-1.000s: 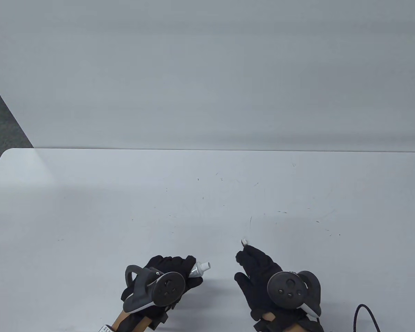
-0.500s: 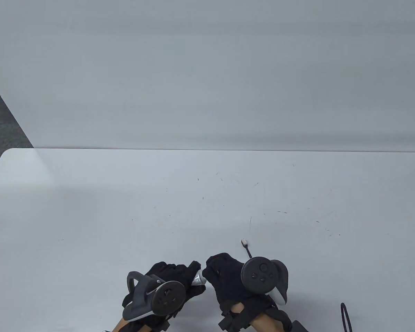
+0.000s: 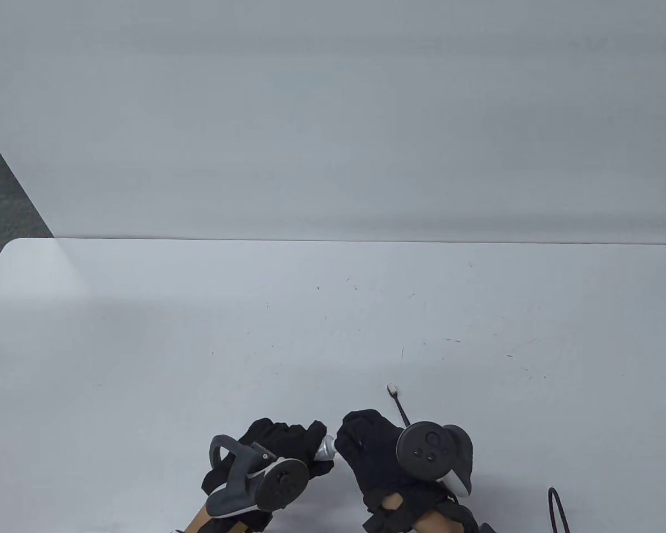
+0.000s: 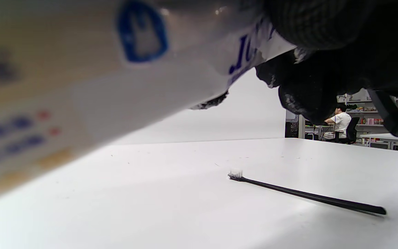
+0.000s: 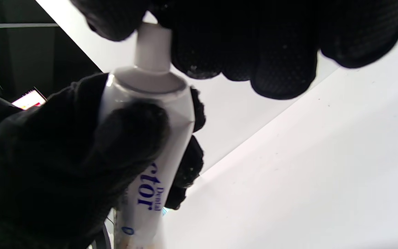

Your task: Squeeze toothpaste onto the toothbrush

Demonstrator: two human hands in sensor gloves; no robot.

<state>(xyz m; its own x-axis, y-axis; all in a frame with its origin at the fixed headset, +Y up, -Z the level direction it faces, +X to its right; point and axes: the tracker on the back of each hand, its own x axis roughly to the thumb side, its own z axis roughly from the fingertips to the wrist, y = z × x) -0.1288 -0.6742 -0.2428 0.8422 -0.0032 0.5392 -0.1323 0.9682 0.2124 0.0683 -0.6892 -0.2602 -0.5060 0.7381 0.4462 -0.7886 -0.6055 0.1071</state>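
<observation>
My left hand (image 3: 305,444) grips a white toothpaste tube (image 3: 326,447) near the table's front edge, nozzle pointing right. The tube, with blue lettering, also shows in the right wrist view (image 5: 150,145) and fills the left wrist view (image 4: 81,86). My right hand (image 3: 347,436) is against the nozzle end, and its fingertips (image 5: 192,52) pinch the white cap (image 5: 152,48). A black toothbrush (image 3: 398,402) with white bristles lies on the table just beyond my right hand, untouched. It also shows in the left wrist view (image 4: 306,195).
The white table (image 3: 200,311) has its far edge against a white backdrop. A black cable (image 3: 558,508) loops at the front right. A seated person (image 4: 339,121) and shelves show far behind in the left wrist view.
My right hand moved left from above the toothbrush to the tube's cap and closed on it. The toothbrush stayed in place. My left hand shifted slightly right with the tube.
</observation>
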